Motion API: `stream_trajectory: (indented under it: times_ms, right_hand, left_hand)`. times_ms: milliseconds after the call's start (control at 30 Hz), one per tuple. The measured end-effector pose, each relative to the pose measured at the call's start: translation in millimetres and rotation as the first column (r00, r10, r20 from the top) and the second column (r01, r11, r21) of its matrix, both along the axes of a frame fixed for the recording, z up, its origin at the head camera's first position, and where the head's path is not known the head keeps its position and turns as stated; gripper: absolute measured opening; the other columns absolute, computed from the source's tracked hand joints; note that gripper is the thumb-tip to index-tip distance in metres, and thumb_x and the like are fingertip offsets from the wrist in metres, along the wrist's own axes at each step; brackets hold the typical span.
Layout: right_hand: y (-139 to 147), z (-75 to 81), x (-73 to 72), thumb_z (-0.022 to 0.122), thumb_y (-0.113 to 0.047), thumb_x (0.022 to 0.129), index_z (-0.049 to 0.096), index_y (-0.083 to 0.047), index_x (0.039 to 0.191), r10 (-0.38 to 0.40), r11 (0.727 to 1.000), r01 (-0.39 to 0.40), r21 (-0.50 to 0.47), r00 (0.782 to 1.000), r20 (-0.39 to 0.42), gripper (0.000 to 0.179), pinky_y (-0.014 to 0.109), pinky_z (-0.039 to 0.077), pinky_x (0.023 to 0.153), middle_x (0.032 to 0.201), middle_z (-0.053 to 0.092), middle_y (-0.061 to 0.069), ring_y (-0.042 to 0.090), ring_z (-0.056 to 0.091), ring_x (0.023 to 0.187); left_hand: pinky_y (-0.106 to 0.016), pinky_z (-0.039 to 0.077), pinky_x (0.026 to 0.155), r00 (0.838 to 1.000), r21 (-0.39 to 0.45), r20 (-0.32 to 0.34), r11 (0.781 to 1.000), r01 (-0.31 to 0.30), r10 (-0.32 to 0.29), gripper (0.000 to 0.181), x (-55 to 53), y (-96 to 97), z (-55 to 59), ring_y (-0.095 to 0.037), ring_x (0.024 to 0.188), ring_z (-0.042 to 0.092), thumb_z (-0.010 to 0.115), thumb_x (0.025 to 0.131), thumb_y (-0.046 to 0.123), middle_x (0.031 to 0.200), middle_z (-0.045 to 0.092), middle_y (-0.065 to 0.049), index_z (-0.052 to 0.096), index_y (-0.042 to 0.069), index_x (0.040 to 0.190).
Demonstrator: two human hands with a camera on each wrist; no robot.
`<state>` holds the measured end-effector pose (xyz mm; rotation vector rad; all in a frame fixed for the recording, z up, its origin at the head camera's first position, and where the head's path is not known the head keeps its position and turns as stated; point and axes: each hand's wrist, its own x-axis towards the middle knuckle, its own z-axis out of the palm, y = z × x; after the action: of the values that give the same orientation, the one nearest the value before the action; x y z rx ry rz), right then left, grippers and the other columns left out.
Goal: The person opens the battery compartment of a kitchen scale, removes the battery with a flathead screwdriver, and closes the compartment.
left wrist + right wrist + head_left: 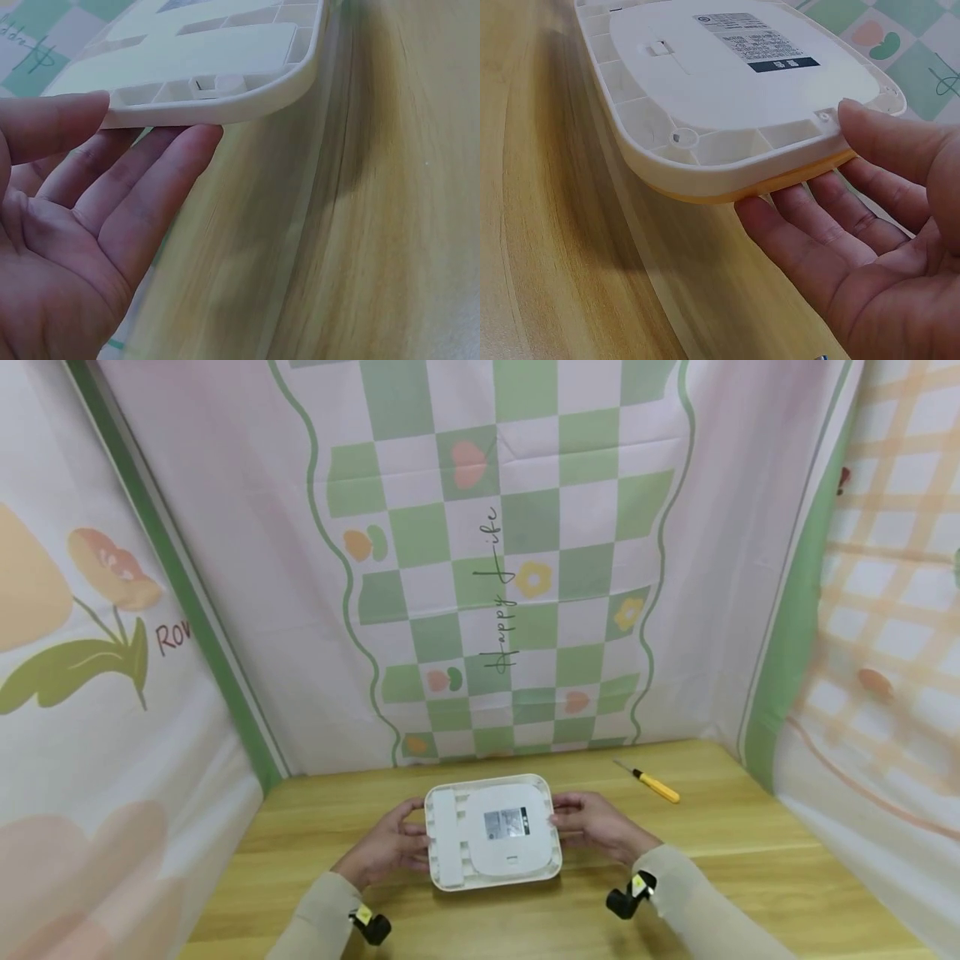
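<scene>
A white plastic device (510,856), rectangular with rounded corners, is held above the table with its ribbed underside facing up. A silver-and-black label (507,823) sits on its raised panel, and in the right wrist view a yellow-orange layer (705,199) shows below its white rim. My left hand (386,847) grips the left edge, thumb over the rim and fingers beneath, as the left wrist view shows. On the opposite edge my right hand (596,827) pinches the rim the same way, its thumb (862,124) on top. The side facing down is hidden.
A screwdriver (656,786) with a yellow handle lies on the wooden table (315,810), beyond my right hand. Printed cloth (525,610) hangs behind the table's back edge, and more cloth panels (885,652) stand on both sides.
</scene>
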<state>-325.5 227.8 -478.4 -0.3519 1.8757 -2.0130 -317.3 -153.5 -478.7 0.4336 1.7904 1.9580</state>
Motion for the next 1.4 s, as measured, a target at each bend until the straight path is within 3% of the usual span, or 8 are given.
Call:
stream_trajectory:
  times_ms: [500, 833, 1133, 1400]
  right_hand:
    - [4, 6.2, 0.3, 0.062, 0.001, 0.092, 0.040, 0.017, 0.135, 0.043, 0.998, -0.046, -0.037, 0.997, -0.059, 0.051, 0.050, 0.052, 0.091, 0.118, 0.059, 0.020, 0.027, 0.060, 0.105]
    - [3, 10.4, 2.4, 0.062, 0.005, 0.091, 0.046, 0.016, 0.129, 0.051, 0.997, -0.056, -0.048, 0.995, -0.087, 0.043, 0.045, 0.052, 0.092, 0.115, 0.059, 0.018, 0.026, 0.061, 0.102]
    - [5, 8.1, 0.1, 0.064, 0.003, 0.090, 0.055, 0.006, 0.124, 0.070, 0.996, -0.076, -0.041, 0.989, -0.131, 0.036, 0.042, 0.053, 0.092, 0.115, 0.061, 0.014, 0.026, 0.061, 0.104]
    - [6, 8.3, 2.0, 0.065, 0.006, 0.088, 0.058, 0.003, 0.122, 0.070, 0.996, -0.077, -0.036, 0.984, -0.166, 0.036, 0.039, 0.054, 0.090, 0.114, 0.063, 0.011, 0.025, 0.060, 0.104]
  left_hand:
    - [-0.059, 0.052, 0.085, 0.998, 0.070, -0.052, 0.996, 0.051, -0.047, 0.062, -1.2, -0.7, 1.7, -0.035, 0.097, 0.066, 0.058, 0.089, -0.010, 0.113, 0.064, -0.025, 0.031, -0.003, 0.144]
    - [-0.054, 0.054, 0.085, 0.997, 0.058, -0.078, 0.998, -0.020, 0.024, 0.058, -1.3, -1.4, 0.9, -0.031, 0.098, 0.066, 0.059, 0.088, -0.012, 0.114, 0.065, -0.024, 0.036, -0.010, 0.141]
    - [-0.049, 0.055, 0.085, 0.988, 0.054, -0.154, 0.998, -0.020, 0.029, 0.052, -0.7, -3.0, 0.5, -0.028, 0.098, 0.067, 0.064, 0.085, -0.011, 0.115, 0.065, -0.023, 0.049, -0.006, 0.135]
    - [-0.042, 0.055, 0.087, 0.977, 0.026, -0.209, 0.999, -0.031, 0.036, 0.042, -0.6, -3.5, 0.0, -0.025, 0.098, 0.066, 0.065, 0.085, -0.010, 0.111, 0.068, -0.014, 0.064, 0.002, 0.125]
